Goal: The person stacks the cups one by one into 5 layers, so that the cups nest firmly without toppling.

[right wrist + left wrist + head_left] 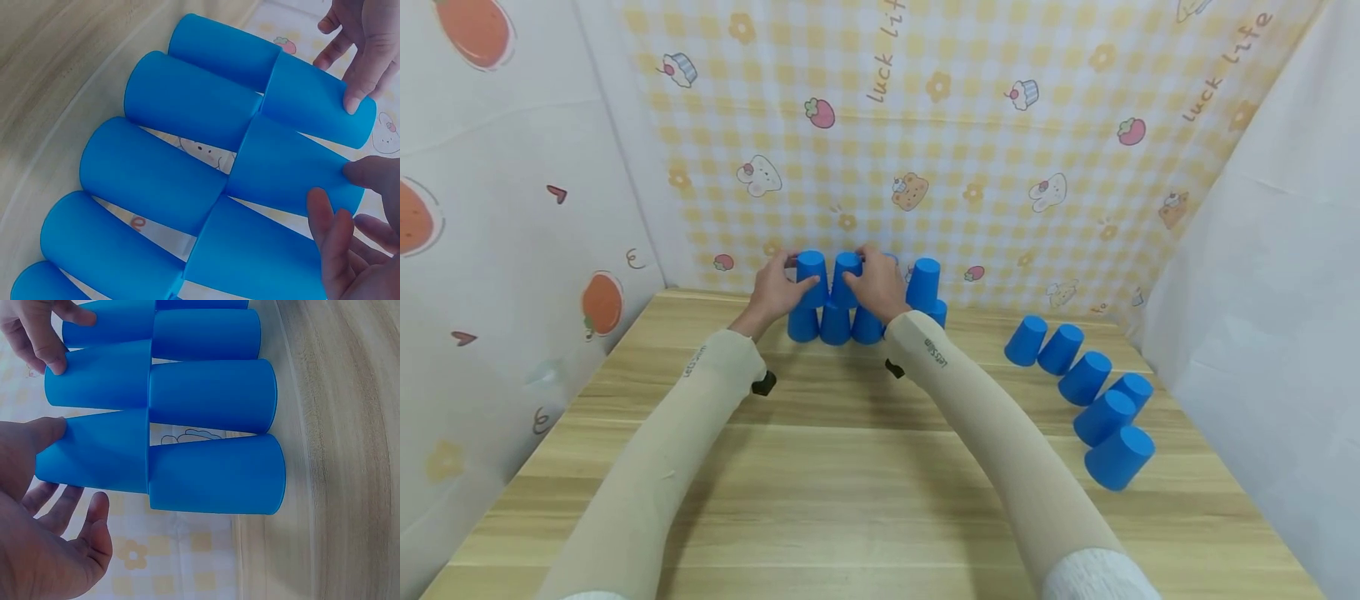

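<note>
A row of blue cups stands upside down at the back of the table, with a second row on top, each upper cup resting on the rims between lower cups [835, 325]. My left hand [775, 290] holds the leftmost upper cup [94, 456], thumb on the near side and fingers behind it. Beside it, my right hand [882, 285] grips the second upper cup [297, 164] between thumb and fingers. The hand and wrist partly hide a third upper cup [253, 250]. Another upper cup [922, 285] stands farther right.
Several more upside-down blue cups [1085, 379] stand apart in a bent line on the right of the wooden table [850, 492]. Close behind the stacked rows hangs a yellow checked cloth [865, 150]. White cloths flank the table on both sides.
</note>
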Motion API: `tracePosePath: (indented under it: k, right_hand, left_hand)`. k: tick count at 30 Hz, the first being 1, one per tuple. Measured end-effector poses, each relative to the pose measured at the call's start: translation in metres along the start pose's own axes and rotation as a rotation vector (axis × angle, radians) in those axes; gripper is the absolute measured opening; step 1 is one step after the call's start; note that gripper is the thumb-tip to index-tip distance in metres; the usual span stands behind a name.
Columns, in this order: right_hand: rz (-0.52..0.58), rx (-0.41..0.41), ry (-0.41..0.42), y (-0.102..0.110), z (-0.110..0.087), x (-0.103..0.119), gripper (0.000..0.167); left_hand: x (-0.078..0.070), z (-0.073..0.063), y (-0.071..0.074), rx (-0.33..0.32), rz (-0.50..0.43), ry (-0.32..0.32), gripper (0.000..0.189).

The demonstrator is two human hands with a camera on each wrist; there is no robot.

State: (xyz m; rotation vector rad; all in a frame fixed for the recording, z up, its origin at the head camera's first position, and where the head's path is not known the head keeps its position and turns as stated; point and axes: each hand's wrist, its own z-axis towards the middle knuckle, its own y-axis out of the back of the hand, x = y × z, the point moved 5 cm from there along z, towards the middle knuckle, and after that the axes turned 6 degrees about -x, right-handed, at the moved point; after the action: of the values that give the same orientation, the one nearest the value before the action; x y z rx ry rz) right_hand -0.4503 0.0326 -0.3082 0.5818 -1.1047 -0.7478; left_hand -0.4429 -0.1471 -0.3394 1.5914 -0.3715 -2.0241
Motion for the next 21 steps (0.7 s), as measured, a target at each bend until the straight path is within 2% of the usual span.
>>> tracePosePath:
  k: [15,21]
  right_hand:
    - [-0.008,0.01,-0.013,-0.0004,0.0022,-0.0004,0.045]
    - [-0.026,0.015,0.022,0.0058,-0.0017,0.0003,0.047]
  left_hand:
    - [0.0038,-0.0047,-0.0006,0.014,-0.006,0.02,0.062]
    - [0.0074,-0.008,0.0001,0.019,0.002,0.036,0.065]
